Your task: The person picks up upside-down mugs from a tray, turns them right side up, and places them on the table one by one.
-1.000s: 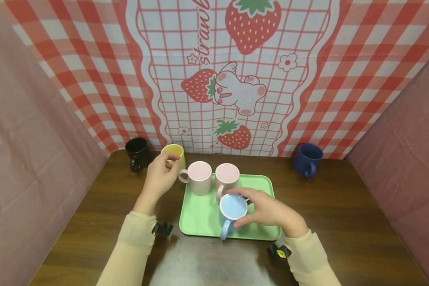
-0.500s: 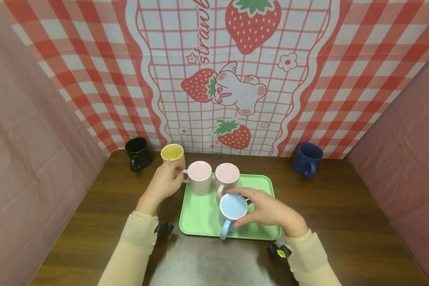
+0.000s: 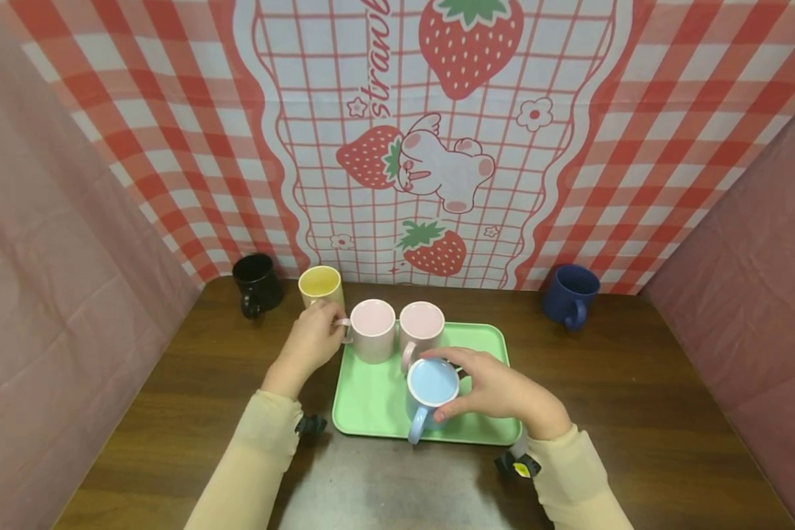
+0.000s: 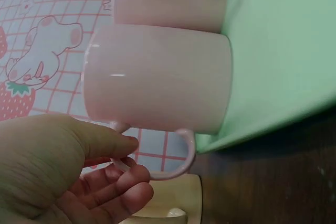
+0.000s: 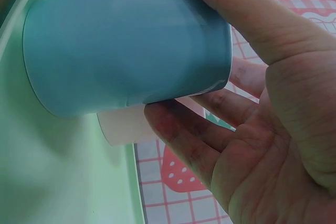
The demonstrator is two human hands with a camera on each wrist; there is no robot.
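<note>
My left hand (image 3: 310, 337) pinches the handle (image 4: 181, 170) of a pale pink mug (image 3: 373, 340) between thumb and fingers. That mug stands upright at the back left of a green tray (image 3: 371, 405), its handle pointing left past the tray's edge. Right beside it is a second pink mug (image 3: 422, 322), handle toward the front. On the tray's front half, a light blue mug (image 5: 126, 45) stands in the grip of my right hand (image 3: 500, 390), thumb on its near side and fingers around the far side. Its handle faces front.
Behind my left hand stands a yellow mug (image 3: 321, 283), partly covered by the hand. A black mug (image 3: 257, 285) is at the table's back left, a navy mug (image 3: 571, 296) at the back right. A strawberry-print cloth (image 3: 536, 169) hangs behind the table.
My left hand has moved from the yellow mug right and toward me, and has taken hold of the left pink mug's handle. That mug has shifted slightly right. My right hand stays put.
</note>
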